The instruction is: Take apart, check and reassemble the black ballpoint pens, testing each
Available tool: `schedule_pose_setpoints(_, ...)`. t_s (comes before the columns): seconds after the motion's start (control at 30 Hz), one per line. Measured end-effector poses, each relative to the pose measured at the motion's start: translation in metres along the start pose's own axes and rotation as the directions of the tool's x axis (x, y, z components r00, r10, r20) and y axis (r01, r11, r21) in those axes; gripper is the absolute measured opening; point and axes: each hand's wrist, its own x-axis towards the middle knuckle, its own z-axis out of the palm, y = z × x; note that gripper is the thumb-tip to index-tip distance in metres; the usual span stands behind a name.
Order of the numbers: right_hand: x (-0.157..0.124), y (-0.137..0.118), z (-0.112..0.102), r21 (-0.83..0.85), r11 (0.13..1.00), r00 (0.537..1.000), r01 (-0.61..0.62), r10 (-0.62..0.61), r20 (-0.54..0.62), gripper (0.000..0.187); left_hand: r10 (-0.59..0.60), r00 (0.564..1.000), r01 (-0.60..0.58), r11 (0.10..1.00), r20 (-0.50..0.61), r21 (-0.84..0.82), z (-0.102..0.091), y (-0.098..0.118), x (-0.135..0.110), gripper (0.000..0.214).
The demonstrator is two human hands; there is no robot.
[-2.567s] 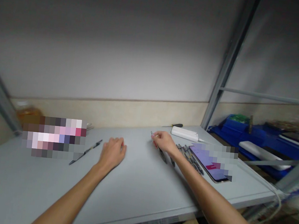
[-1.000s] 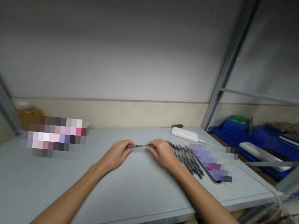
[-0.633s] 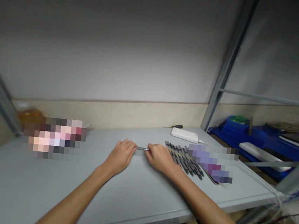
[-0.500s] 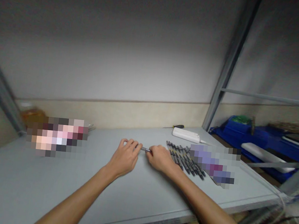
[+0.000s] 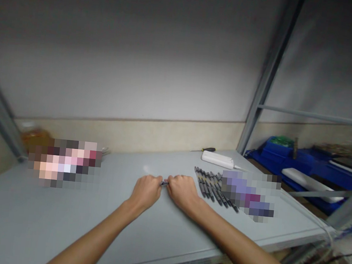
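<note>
While dark pens (image 5: pixel 216 193) lie side by side on the right of the counter (image 5: pixel 153 237), the left hand (image 5: pixel 145 191) and right hand (image 5: pixel 183 190), nearly meeting, both grip one slim pen (image 5: pixel 165 183) left of that row, its ends hidden.

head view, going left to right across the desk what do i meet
Pixelated pinkish item, left hand, thin pen-like piece, right hand, row of dark pens, pixelated purple item.
</note>
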Motion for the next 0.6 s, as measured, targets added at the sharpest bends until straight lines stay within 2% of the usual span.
schedule_pose_setpoints(0.17, 0.001, 0.012, 0.0, -0.023, 0.997, 0.993, 0.073, -0.075, -0.096, 0.025, 0.139, 0.982, -0.173, 0.929, -0.125, -0.327, -0.001, -0.01, -0.002, 0.02)
schedule_pose_setpoints(0.3, -0.001, 0.02, -0.001, -0.012, 0.984, 0.976, 0.178, -0.178, -0.122, 0.027, 0.212, 0.963, -0.26, 0.894, -0.166, -0.365, 0.001, -0.019, 0.001, 0.025)
schedule_pose_setpoints(0.4, -0.002, 0.023, 0.002, -0.027, 0.977, 0.968, 0.21, -0.212, -0.134, 0.026, 0.238, 0.954, -0.289, 0.891, -0.183, -0.349, 0.004, -0.022, 0.004, 0.032)
schedule_pose_setpoints(0.47, -0.002, 0.024, 0.004, -0.052, 0.978, 0.968, 0.202, -0.207, -0.145, 0.024, 0.242, 0.953, -0.296, 0.867, -0.181, -0.402, 0.005, -0.022, 0.006, 0.037)
schedule_pose_setpoints(0.6, -0.002, 0.029, 0.006, -0.07, 0.986, 0.97, 0.151, -0.161, -0.181, 0.023, 0.15, 0.973, -0.226, 0.787, -0.177, -0.574, 0.002, -0.023, 0.005, 0.033)
